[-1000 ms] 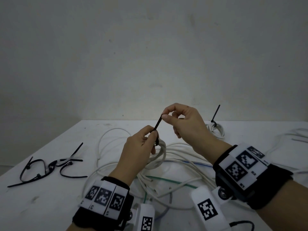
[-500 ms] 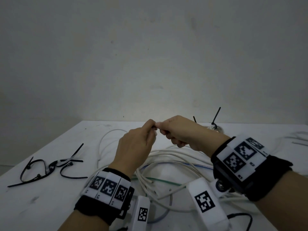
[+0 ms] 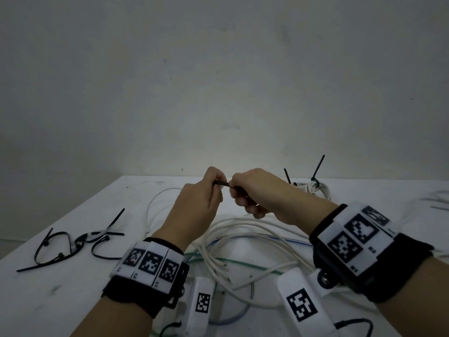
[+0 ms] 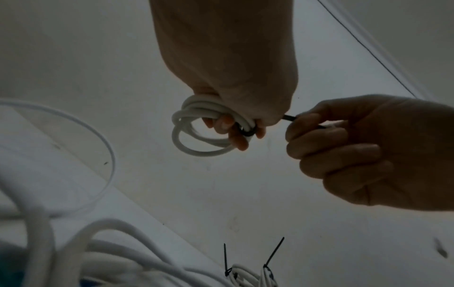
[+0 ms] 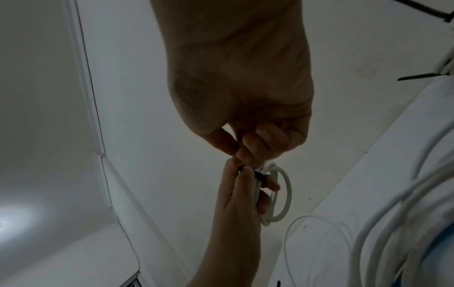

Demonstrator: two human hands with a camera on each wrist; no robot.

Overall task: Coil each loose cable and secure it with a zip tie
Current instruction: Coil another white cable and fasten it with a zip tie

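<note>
My left hand (image 3: 209, 190) grips a small coil of white cable (image 4: 196, 134), held above the table; the coil also shows as white cable loops (image 5: 277, 196) in the right wrist view. A black zip tie (image 3: 221, 183) wraps the coil, its loop (image 4: 247, 132) snug against the strands. My right hand (image 3: 245, 190) pinches the tie's tail (image 4: 290, 117) and holds it out sideways to the right. The two hands are almost touching.
Loose white cables (image 3: 243, 239) and a green one (image 3: 245, 263) lie tangled on the white table (image 3: 60, 288) under my wrists. Spare black zip ties (image 3: 73, 244) lie at the left. Two tied coils (image 3: 313, 188) sit at the back right by the wall.
The tie's tail swung from pointing up to lying sideways between the hands. My right hand dropped level with the left one, and the hands have drawn slightly apart.
</note>
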